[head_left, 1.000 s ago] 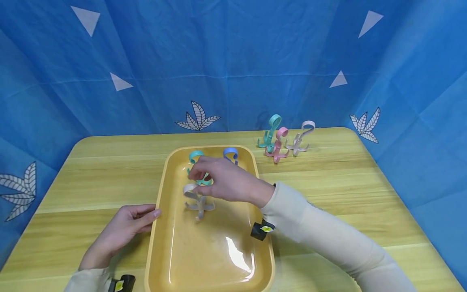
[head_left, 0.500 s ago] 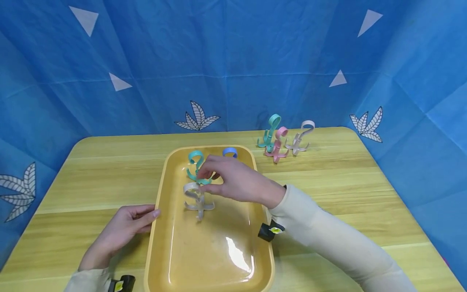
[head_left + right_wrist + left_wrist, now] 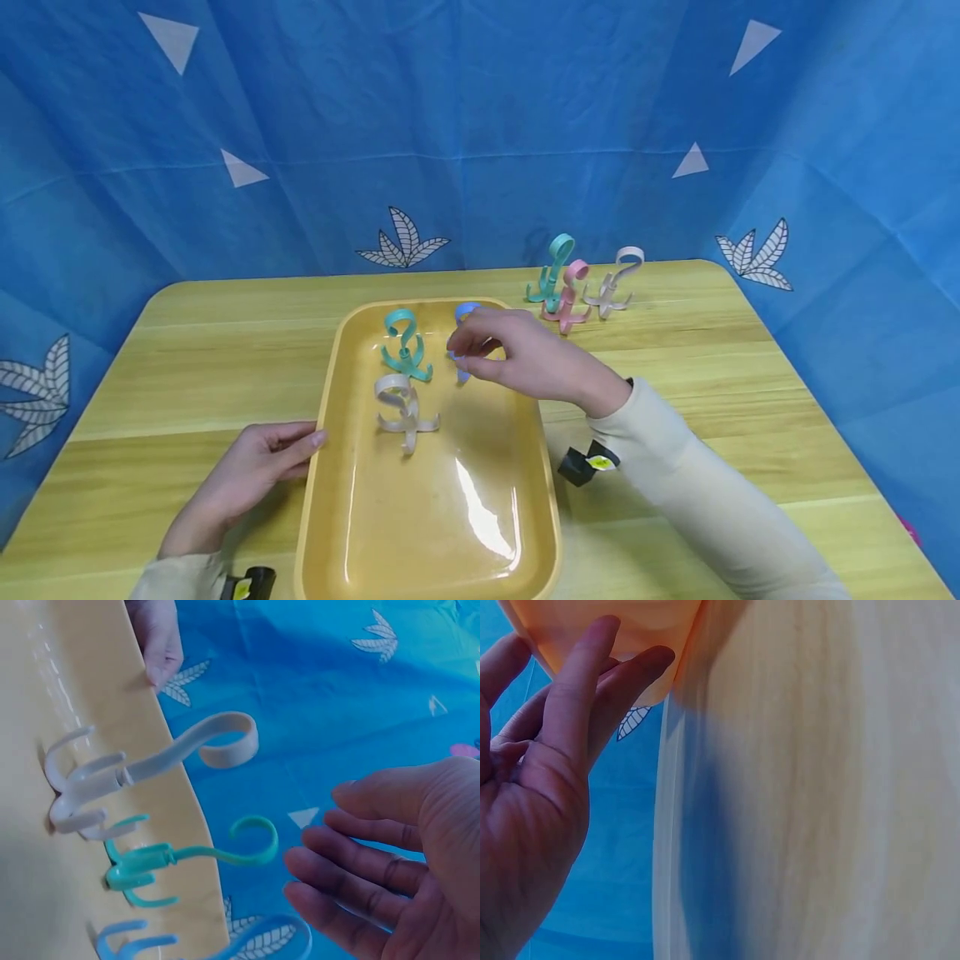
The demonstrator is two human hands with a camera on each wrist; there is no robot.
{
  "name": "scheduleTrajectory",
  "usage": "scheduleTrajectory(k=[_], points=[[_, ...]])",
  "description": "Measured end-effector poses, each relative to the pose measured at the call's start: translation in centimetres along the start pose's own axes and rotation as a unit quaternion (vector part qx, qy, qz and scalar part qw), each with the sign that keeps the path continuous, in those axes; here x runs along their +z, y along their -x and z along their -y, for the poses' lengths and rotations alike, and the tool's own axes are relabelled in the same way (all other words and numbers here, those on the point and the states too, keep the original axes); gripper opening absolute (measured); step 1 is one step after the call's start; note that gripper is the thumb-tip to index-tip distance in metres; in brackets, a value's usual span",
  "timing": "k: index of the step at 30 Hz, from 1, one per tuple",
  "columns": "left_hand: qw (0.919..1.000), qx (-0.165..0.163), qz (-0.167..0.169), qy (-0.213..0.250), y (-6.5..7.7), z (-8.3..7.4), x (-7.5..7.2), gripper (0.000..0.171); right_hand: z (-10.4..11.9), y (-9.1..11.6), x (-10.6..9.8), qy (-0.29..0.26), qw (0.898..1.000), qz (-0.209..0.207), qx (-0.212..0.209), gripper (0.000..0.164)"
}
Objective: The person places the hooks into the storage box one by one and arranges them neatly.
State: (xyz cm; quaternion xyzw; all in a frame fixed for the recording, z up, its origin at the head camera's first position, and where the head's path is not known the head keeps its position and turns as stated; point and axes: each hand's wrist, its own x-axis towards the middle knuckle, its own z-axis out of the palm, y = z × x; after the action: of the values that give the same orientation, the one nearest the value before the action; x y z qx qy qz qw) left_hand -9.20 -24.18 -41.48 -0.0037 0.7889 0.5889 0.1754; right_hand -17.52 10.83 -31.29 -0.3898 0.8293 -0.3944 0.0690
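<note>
A yellow tray [image 3: 412, 525] lies on the table with several-pronged swivel hooks standing in it. My left hand [image 3: 251, 471] holds its left rim, thumb tip over the edge and fingers against the outer wall [image 3: 645, 630]. My right hand [image 3: 532, 354] hovers over the tray's back right part, fingers loosely curved and nothing held, as the right wrist view confirms. Behind it the blue hook [image 3: 466, 310] is partly hidden. The green hook [image 3: 406, 362] stands at the back left, and the white hook [image 3: 408, 423] stands in front of that one, all curls upward.
On the table behind the tray's right corner stand a green hook [image 3: 553, 279], a pink hook [image 3: 567, 310] and a whitish hook [image 3: 609, 292], close together. A blue patterned cloth [image 3: 322, 108] rises along the table's back and sides.
My right hand has let go of the white hook and moved right, uncovering the green hook and covering part of the blue one. My left hand stays at the tray rim.
</note>
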Motion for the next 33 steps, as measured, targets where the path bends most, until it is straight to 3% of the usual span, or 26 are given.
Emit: scheduleTrajectory(k=[7,16,24,33], points=[[1.0000,0.007,0.000,0.006,0.0,0.0,0.1,0.047,-0.9,1.2,-1.5,-0.030,0.999,-0.032,0.028,0.010],[0.9999,0.011,-0.009,0.000,0.3,0.0,-0.1,0.047,-2.2,2.4,-3.4,-0.020,0.995,-0.076,0.065,0.024],[0.9999,0.010,-0.001,0.010,0.2,0.1,0.0,0.048,-3.8,3.8,-4.8,-0.014,0.988,-0.114,0.100,0.021],[0.9997,0.009,0.007,0.019,0.0,0.1,0.1,0.047,-4.9,5.1,-6.1,0.016,0.969,-0.196,0.152,0.022]])
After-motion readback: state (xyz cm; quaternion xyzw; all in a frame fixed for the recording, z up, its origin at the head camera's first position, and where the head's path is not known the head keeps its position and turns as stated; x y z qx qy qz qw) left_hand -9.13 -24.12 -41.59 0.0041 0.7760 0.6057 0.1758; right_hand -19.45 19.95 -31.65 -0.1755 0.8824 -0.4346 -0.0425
